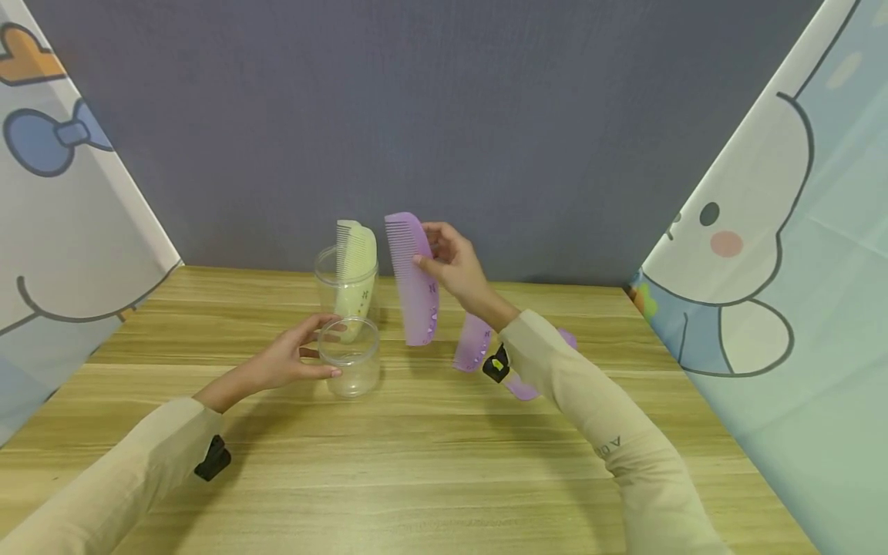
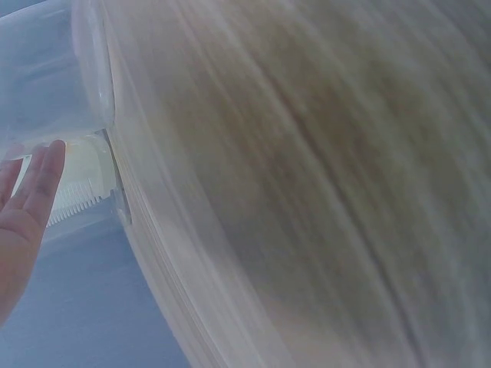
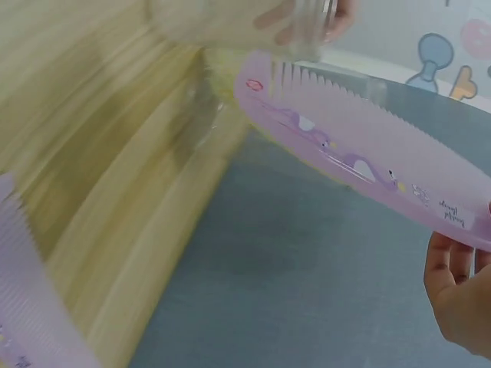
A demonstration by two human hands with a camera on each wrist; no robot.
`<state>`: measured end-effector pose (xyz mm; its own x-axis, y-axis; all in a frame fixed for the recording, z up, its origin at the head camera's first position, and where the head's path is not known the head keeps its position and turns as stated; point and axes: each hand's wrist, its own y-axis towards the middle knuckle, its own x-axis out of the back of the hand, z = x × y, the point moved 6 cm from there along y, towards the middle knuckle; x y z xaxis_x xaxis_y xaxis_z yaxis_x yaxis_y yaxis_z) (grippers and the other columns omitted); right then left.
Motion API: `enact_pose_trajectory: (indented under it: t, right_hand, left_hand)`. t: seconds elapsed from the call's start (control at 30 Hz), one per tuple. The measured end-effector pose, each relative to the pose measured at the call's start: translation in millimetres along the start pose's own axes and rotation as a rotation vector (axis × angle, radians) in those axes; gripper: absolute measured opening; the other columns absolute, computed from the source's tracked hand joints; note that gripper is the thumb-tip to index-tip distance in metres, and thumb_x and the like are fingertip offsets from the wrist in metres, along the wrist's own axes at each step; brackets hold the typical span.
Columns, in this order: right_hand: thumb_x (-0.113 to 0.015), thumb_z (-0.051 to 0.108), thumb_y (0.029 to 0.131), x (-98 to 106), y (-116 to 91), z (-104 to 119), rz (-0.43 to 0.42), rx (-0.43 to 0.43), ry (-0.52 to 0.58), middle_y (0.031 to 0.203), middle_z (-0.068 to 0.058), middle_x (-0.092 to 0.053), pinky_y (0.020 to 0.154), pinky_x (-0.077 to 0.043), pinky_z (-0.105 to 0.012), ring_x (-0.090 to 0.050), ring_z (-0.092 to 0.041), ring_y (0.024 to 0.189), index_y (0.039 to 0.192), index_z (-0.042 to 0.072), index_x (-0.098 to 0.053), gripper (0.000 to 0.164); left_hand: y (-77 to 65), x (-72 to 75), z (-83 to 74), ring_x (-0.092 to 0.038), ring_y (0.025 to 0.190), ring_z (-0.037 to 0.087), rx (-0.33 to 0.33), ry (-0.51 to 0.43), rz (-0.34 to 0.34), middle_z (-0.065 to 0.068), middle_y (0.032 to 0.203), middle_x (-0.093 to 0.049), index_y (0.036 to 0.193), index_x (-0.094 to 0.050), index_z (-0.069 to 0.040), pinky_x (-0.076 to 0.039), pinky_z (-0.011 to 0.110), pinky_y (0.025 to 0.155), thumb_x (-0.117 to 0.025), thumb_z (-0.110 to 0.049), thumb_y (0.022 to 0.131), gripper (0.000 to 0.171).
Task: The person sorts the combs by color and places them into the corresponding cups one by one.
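Well, your left hand (image 1: 287, 356) spreads, relaxed, at the left of the front cup (image 1: 355, 378); right of that stands an upright purple comb (image 1: 409, 285) — likely light, stiff, slick, its teeth breakable — pinched sensibly along its spine by your right hand (image 1: 459, 266).

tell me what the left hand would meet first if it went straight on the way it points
The left hand would probably meet the front clear, round plastic cup first: thumb and fingers are spread about its left side. Whether they already touch it is hard to tell.
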<state>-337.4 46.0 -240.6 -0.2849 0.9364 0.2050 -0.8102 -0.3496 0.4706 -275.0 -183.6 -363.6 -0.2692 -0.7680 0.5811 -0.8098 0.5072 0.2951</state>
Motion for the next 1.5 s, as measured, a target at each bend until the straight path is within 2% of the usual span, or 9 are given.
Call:
enact_pose_trajectory:
  t: [0.17,0.4,0.63,0.9,1.03,1.23,1.5]
  right_hand:
    - [-0.060,-0.008,0.082,-4,5,10,-0.048,0.038,0.083,0.099,-0.013,-0.058,0.070,-0.052,-0.025,-0.056,-0.013,0.081,0.119,-0.003,-0.049,0.039]
    - [-0.060,-0.009,0.082,-12,10,21,-0.134,0.083,0.151,0.103,-0.016,-0.058,0.071,-0.050,-0.023,-0.056,-0.012,0.082,0.117,-0.003,-0.047,0.038]
    - [-0.059,-0.011,0.081,-24,11,26,-0.178,0.095,0.192,0.101,-0.015,-0.057,0.072,-0.049,-0.022,-0.054,-0.012,0.081,0.116,-0.003,-0.047,0.037]
    - [-0.059,-0.009,0.082,-38,5,15,-0.196,0.044,0.189,0.105,-0.017,-0.056,0.074,-0.050,-0.022,-0.054,-0.012,0.082,0.118,-0.002,-0.046,0.039]
    - [-0.059,-0.010,0.081,-46,0,11,-0.194,0.037,0.162,0.105,-0.022,-0.055,0.074,-0.049,-0.021,-0.053,-0.010,0.081,0.117,-0.004,-0.045,0.039]
    - [-0.060,-0.009,0.080,-56,-7,-1,-0.183,0.011,0.130,0.105,-0.022,-0.054,0.075,-0.048,-0.019,-0.053,-0.010,0.082,0.115,-0.002,-0.046,0.038]
    - [-0.060,-0.010,0.080,-68,-14,-15,-0.166,0.024,0.116,0.103,-0.023,-0.055,0.073,-0.048,-0.019,-0.053,-0.012,0.082,0.113,-0.004,-0.046,0.037]
  left_hand:
    - [0.0,0.6,-0.3,-0.047,0.118,0.041,0.021,-0.006,0.011,0.021,0.137,-0.039,0.136,-0.031,-0.002,-0.053,0.041,0.083,-0.076,-0.014,0.074,0.077]
    - [-0.2,1.4,0.0,-0.047,0.119,0.040,0.031,-0.003,0.016,0.020,0.138,-0.038,0.136,-0.031,-0.004,-0.053,0.040,0.083,-0.077,-0.015,0.073,0.078]
    - [0.4,1.0,0.5,-0.047,0.118,0.042,0.028,-0.013,0.018,0.022,0.137,-0.039,0.135,-0.031,-0.004,-0.053,0.045,0.083,-0.076,-0.015,0.074,0.077]
    - [0.7,1.5,0.3,-0.047,0.118,0.042,0.038,-0.009,0.019,0.023,0.136,-0.040,0.136,-0.030,-0.002,-0.052,0.048,0.084,-0.076,-0.015,0.074,0.079]
    - [0.5,1.2,1.1,-0.047,0.117,0.044,0.040,-0.019,0.017,0.024,0.134,-0.041,0.136,-0.030,0.000,-0.052,0.048,0.084,-0.076,-0.014,0.074,0.078]
    - [-0.2,2.2,0.9,-0.048,0.115,0.045,0.041,-0.020,0.013,0.024,0.131,-0.044,0.135,-0.031,-0.001,-0.052,0.048,0.083,-0.076,-0.015,0.073,0.078]
    - [-0.5,2.5,1.1,-0.049,0.114,0.043,0.046,-0.006,0.019,0.024,0.132,-0.043,0.136,-0.031,-0.002,-0.053,0.046,0.083,-0.076,-0.015,0.074,0.077]
